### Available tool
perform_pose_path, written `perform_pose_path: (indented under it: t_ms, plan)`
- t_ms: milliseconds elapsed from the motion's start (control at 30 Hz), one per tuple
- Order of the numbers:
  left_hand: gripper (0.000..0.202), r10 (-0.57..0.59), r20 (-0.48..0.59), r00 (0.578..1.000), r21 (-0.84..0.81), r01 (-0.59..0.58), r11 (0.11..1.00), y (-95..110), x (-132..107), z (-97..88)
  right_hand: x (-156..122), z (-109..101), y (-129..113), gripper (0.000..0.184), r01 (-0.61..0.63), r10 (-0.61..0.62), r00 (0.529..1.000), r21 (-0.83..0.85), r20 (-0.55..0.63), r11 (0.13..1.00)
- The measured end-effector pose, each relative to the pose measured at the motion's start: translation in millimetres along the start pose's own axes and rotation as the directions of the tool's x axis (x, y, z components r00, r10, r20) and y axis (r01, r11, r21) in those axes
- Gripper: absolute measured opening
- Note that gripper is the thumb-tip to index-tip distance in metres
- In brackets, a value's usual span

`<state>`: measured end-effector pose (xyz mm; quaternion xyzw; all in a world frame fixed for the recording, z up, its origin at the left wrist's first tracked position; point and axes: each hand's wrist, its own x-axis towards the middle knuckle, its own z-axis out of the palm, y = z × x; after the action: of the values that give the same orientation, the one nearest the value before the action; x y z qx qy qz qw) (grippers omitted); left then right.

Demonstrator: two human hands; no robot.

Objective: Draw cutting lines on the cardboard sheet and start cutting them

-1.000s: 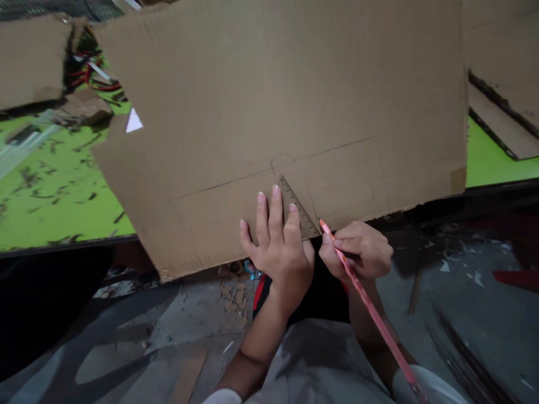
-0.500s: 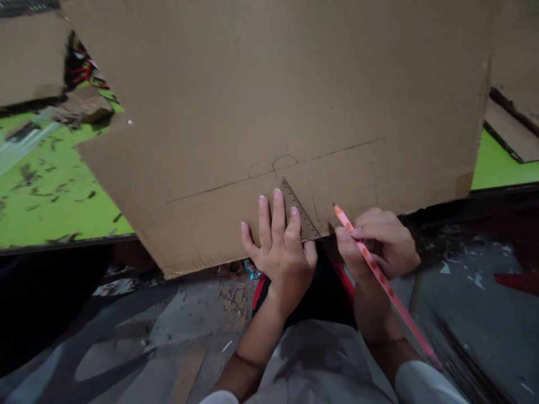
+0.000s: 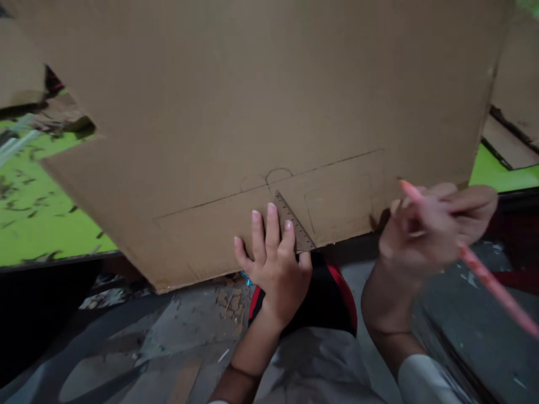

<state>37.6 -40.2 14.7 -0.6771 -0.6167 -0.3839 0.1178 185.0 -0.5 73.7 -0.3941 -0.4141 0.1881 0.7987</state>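
A large brown cardboard sheet [image 3: 261, 101] with drawn pencil lines overhangs the green table's near edge. My left hand [image 3: 273, 264] lies flat with fingers stretched out, pressing a small clear set square [image 3: 295, 227] onto the sheet's lower edge. My right hand [image 3: 429, 230], blurred by motion, is closed round a long pink pencil [image 3: 488, 280] and sits at the sheet's lower right edge, well apart from the set square. The pencil's tip points up and left.
The green table [image 3: 46, 224] carries dark scraps at the left. More cardboard pieces [image 3: 511, 134] lie at the right. Below is a grey floor [image 3: 168, 331] with debris and cardboard bits [image 3: 231, 297].
My right hand has moved right and up with the pencil, away from the set square. The view has shifted closer to the sheet. My left hand has stayed on the set square.
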Motion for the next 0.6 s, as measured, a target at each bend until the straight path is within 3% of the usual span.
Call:
perform_pose_path:
  t_ms: [67, 133, 300, 467, 600]
  plan:
    - [0.045, 0.031, 0.03, 0.999, -0.008, -0.03, 1.0, -1.5, 0.0, -2.4, 11.4, -10.2, -5.3, 0.04, -0.155, 0.142, 0.987, 0.209, 0.076, 0.966]
    - [0.049, 0.067, 0.049, 0.997, -0.019, -0.067, 0.998, -4.0, 0.0, -4.5, 17.1, -16.8, -9.1, 0.039, -0.24, 0.226, 0.971, 0.302, 0.08, 0.923]
    - [0.053, 0.165, 0.07, 0.984, -0.032, -0.163, 0.986, -20.3, 2.8, -8.7, 12.1, -17.2, -8.4, 0.04, -0.193, 0.196, 0.98, 0.305, 0.02, 0.933]
    - [0.047, 0.313, 0.146, 0.938, -0.076, -0.305, 0.949, -44.2, 16.8, -21.1, -2.6, -14.1, -8.4, 0.045, -0.125, 0.104, 0.991, 0.288, 0.087, 0.949]
    - [0.044, 0.358, 0.201, 0.912, -0.078, -0.35, 0.934, -52.9, 26.4, -28.4, -16.0, -13.3, -14.7, 0.045, -0.166, 0.139, 0.984, 0.295, 0.111, 0.941]
